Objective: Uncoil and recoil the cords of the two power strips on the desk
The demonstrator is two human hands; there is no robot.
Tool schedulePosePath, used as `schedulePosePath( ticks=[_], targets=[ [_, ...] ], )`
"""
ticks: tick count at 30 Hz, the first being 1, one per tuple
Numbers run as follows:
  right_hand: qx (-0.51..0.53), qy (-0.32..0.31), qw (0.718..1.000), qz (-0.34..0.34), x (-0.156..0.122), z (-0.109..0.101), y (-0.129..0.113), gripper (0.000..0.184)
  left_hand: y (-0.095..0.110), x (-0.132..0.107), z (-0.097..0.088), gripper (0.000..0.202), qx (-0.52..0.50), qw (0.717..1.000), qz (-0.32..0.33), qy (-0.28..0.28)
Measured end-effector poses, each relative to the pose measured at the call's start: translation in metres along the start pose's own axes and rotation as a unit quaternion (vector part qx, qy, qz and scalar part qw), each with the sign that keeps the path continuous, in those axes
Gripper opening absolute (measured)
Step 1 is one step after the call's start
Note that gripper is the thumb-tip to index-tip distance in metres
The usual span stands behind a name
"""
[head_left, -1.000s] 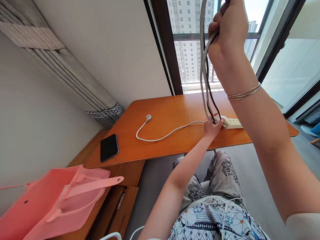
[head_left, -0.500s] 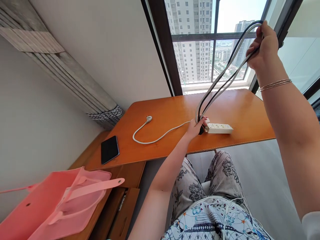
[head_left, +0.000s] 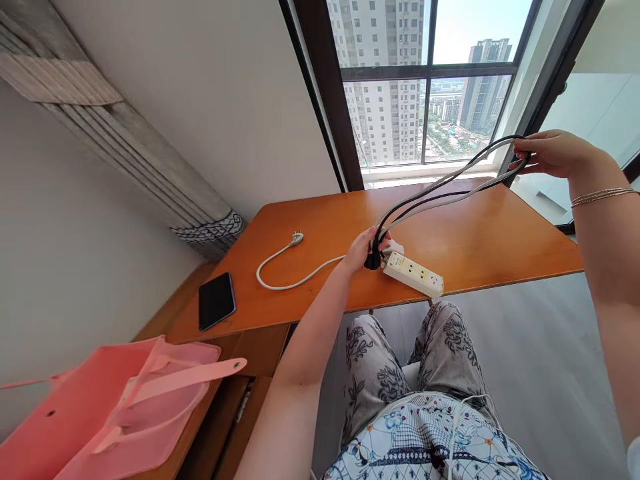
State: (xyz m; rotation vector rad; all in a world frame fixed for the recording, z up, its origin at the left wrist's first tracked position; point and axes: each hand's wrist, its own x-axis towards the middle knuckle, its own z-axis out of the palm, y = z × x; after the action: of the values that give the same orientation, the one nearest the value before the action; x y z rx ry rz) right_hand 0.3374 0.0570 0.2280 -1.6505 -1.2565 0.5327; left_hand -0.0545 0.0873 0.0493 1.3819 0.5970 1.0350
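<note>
Your left hand (head_left: 361, 248) is down on the worktop (head_left: 325, 280), fingers wrapped tight around the gathered end of the cables (head_left: 430, 193), right where they meet the black plug (head_left: 373, 261). That plug sits against the near end of the white power strip (head_left: 414, 274), which lies angled on the wood with its far end pointing toward 4 o'clock, close to the front edge. Your right hand (head_left: 550, 152) is up and out at 2 o'clock, above the worktop's far right corner, fingers curled shut around the far bend of the same cables. Between your two hands the black and grey strands run in a long, shallow loop, held off the wood and stretched from the plug up toward the window (head_left: 425, 87). From the power strip a white cord (head_left: 295, 280) trails out toward 9 o'clock, curves round and ends in a white plug (head_left: 297, 237) lying flat on the worktop, well apart from your left hand. A dark phone (head_left: 216, 300) lies face up on the lower wooden shelf at 8 o'clock, and a pink bag (head_left: 115, 400) with its strap flopped across the opening sits nearest you at 7 o'clock. Thin bracelets (head_left: 600, 195) ring your right wrist. Your patterned trousers show below the worktop's edge at 6 o'clock.
</note>
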Motion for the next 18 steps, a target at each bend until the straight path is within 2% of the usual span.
schedulePosePath(
  ticks=[2, 7, 9, 11, 13, 15, 17, 18],
  targets=[
    [0.061, -0.032, 0.996, 0.051, 0.001, 0.005, 0.011, 0.022, 0.0, 0.001, 0.002, 0.052, -0.024, 0.999, -0.027, 0.027],
    [0.125, -0.036, 0.984, 0.119, 0.001, 0.026, 0.053, 0.016, 0.002, 0.002, 0.005, 0.047, -0.075, 0.994, -0.036, 0.068],
    [0.094, -0.068, 0.984, 0.134, -0.006, 0.039, 0.07, 0.013, 0.004, 0.002, 0.005, 0.043, -0.107, 0.991, -0.021, 0.081],
    [0.015, -0.121, 0.984, 0.132, -0.016, 0.055, 0.086, 0.003, 0.007, 0.002, 0.005, 0.04, -0.142, 0.985, -0.005, 0.099],
    [-0.07, -0.164, 0.975, 0.133, -0.031, 0.073, 0.101, 0.015, 0.011, 0.002, 0.004, 0.037, -0.169, 0.978, 0.0, 0.12],
    [-0.132, -0.18, 0.97, 0.099, -0.047, 0.089, 0.115, 0.038, 0.014, 0.002, 0.003, 0.036, -0.184, 0.973, -0.009, 0.14],
    [-0.178, -0.16, 0.971, -0.003, -0.061, 0.103, 0.128, 0.053, 0.017, 0.002, 0.001, 0.035, -0.196, 0.967, -0.021, 0.161],
    [-0.202, -0.134, 0.968, -0.066, -0.068, 0.108, 0.133, 0.053, 0.018, 0.001, 0.0, 0.034, -0.203, 0.964, -0.026, 0.17]
  ],
)
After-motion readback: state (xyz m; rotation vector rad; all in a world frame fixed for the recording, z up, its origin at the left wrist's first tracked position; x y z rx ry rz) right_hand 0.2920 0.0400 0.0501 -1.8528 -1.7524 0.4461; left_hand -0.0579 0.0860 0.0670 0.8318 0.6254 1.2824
